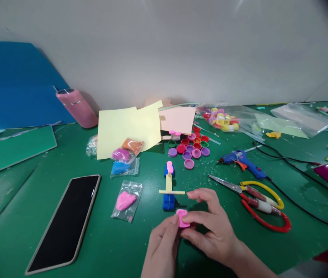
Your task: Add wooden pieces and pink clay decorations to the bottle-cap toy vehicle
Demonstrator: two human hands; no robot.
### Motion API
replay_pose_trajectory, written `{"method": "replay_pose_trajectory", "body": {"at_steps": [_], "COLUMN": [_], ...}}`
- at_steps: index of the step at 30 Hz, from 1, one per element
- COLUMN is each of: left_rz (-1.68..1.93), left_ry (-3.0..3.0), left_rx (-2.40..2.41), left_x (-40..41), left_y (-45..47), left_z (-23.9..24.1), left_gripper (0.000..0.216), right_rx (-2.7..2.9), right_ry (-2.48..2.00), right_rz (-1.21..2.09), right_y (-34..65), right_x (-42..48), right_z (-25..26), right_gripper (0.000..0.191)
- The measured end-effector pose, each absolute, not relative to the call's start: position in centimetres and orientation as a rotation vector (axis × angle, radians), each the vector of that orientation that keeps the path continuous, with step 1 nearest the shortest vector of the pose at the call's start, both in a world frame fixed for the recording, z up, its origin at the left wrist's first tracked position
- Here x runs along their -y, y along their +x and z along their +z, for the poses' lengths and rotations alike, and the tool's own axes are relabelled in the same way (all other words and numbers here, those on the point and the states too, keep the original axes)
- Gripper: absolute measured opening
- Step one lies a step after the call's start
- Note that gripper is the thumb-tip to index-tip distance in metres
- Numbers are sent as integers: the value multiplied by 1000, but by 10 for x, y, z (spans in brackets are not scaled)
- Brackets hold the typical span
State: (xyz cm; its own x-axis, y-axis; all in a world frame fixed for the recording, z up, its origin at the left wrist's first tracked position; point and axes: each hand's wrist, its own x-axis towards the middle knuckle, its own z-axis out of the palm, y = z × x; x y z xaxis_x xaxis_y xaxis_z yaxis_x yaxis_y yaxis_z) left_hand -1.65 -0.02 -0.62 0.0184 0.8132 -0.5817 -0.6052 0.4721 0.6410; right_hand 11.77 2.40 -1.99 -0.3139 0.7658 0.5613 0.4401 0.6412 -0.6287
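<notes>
My left hand [162,247] and my right hand [210,226] meet low in the middle of the green table. Both pinch a small pink lump of clay [182,218] between their fingertips. Just beyond them lies a little figure [169,185] made of blue caps, a pale yellow cross of sticks and a pink clay top. My right index finger reaches out close to the end of its cross stick.
A phone [67,220] lies at the left. Bags of pink clay [126,200], blue clay [121,168] and orange clay [133,146] lie nearby. Loose bottle caps [191,148], a blue glue gun [240,160], scissors [256,200], yellow paper [126,125] and a pink bottle [77,108] lie farther back.
</notes>
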Motion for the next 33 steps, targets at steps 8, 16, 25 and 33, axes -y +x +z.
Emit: {"method": "replay_pose_trajectory", "body": {"at_steps": [8,16,25,33], "left_rz": [1111,1078,1084,923], "left_ry": [235,241,270,503], "left_rx": [-1043,-963,-982,-1058], "left_x": [1,1,-3,-4], "left_y": [-16,-17,-18,-26], "left_z": [-10,-5,-6,-15], "left_gripper": [18,15,13,31], "right_rx": [1952,1969,1908,2128], "right_ry": [-974,-961,-1003,-978], "right_rz": [470,535,713,798], "right_y": [113,114,122,130], "right_x": [-23,-24,-20,-24], "right_z": [-16,-19,-14,1], "right_gripper": [15,15,29,30]}}
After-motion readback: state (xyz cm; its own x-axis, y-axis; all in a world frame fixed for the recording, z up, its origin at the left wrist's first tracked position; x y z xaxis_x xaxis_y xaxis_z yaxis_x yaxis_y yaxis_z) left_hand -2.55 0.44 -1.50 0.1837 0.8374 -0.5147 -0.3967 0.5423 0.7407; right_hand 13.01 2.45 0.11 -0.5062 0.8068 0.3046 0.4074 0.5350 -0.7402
